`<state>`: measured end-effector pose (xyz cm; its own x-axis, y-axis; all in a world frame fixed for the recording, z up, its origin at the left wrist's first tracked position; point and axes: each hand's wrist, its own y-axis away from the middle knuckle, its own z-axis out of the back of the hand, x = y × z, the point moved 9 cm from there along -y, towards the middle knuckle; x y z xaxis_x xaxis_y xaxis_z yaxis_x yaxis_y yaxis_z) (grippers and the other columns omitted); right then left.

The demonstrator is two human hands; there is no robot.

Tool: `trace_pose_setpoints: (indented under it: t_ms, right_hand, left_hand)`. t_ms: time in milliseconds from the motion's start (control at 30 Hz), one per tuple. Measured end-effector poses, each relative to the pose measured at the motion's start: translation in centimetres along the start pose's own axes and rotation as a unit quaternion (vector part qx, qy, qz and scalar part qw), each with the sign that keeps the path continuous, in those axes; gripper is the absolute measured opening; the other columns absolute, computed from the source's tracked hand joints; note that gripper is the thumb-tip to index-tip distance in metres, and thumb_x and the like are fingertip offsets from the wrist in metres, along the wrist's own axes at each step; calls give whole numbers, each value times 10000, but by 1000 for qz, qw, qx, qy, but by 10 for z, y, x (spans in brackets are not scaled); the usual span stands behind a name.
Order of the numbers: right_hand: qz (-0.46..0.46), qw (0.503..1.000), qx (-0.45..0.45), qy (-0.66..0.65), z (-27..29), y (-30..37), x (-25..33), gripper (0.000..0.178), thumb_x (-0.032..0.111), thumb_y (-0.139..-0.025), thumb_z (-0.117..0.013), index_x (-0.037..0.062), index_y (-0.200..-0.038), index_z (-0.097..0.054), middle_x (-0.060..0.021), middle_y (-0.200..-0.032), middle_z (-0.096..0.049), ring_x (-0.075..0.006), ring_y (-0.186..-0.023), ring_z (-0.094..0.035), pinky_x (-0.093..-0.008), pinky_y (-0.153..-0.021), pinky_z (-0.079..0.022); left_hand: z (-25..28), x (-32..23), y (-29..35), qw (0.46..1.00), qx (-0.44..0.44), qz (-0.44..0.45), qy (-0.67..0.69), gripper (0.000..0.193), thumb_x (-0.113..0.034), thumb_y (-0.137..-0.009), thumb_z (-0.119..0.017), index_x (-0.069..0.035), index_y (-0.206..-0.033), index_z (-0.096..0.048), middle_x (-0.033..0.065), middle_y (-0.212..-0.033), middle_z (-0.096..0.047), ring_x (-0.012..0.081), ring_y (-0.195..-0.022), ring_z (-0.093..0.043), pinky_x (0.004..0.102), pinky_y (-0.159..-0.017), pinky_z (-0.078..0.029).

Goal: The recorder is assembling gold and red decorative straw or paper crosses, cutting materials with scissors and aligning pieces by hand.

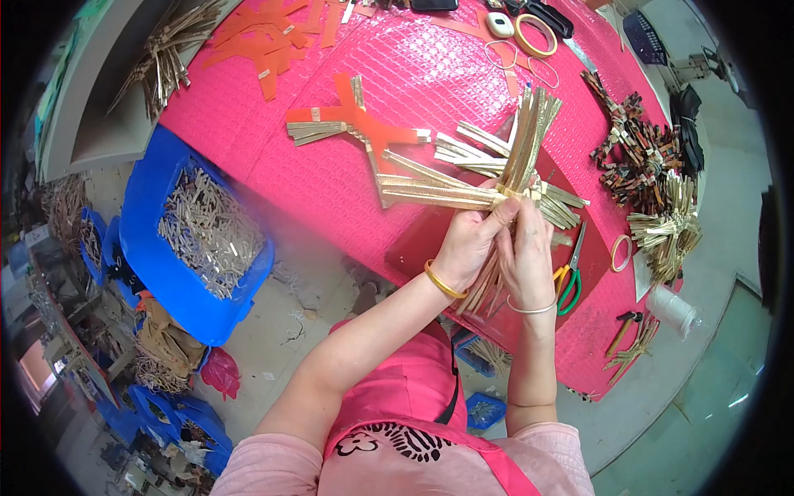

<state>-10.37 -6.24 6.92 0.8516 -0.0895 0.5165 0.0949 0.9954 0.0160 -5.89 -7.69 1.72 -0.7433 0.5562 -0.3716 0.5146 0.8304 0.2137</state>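
Worker seated at a table (pixel 347 174) covered in pink bubble-textured sheeting, seen from above. Both hands met over the near edge of the table: the left hand (pixel 467 248), wearing a yellow bangle at the wrist, and the right hand (pixel 525 256), wearing a thin silver bangle, were each clenched around a crossed bundle of gold strips (pixel 504 178) at its centre, where the strips fanned outward to the left, upward and downward below the hands. Green-handled scissors (pixel 571 277) lay just beside the right hand. Further bundles of gold strips joined by orange tape (pixel 364 124) lay on the sheeting beyond the hands. Finished dark and gold pieces (pixel 653 182) were piled at the right edge of the table, near a white spool (pixel 672 310). A blue tub (pixel 157 248) holding loose gold strips stood on the floor to the worker's left
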Motion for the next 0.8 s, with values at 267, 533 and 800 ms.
trace_pose_setpoints:
  t_ms: [267,533,800]
  right_hand:
    - [125,987,83,-63,-49,3,54,265,167,-753,-569,5,-950,-496,-132,-811,-539,-290,-771,-520,-370,-679,-374]
    - [118,983,-97,103,-120,-98,75,358,222,-667,-671,75,-968,-544,-106,-897,-538,-249,-891,-499,-410,-851,-330]
    - [149,975,-157,-49,-69,-88,95,296,83,-717,-632,14,-1000,-579,-114,-858,-568,-244,-772,-544,-332,-715,-417]
  left_hand:
    - [58,-49,51,985,-146,-63,-61,327,-191,-881,-465,43,-1108,-490,103,-1165,-503,162,-1064,-474,270,-913,-361]
    - [165,-123,121,962,-241,-120,50,203,-186,-884,-439,-17,-985,-486,48,-790,-516,186,-763,-530,426,-866,-423]
    - [177,-137,127,962,-241,-121,34,245,-200,-870,-480,-12,-1025,-459,37,-775,-492,166,-743,-492,384,-859,-412]
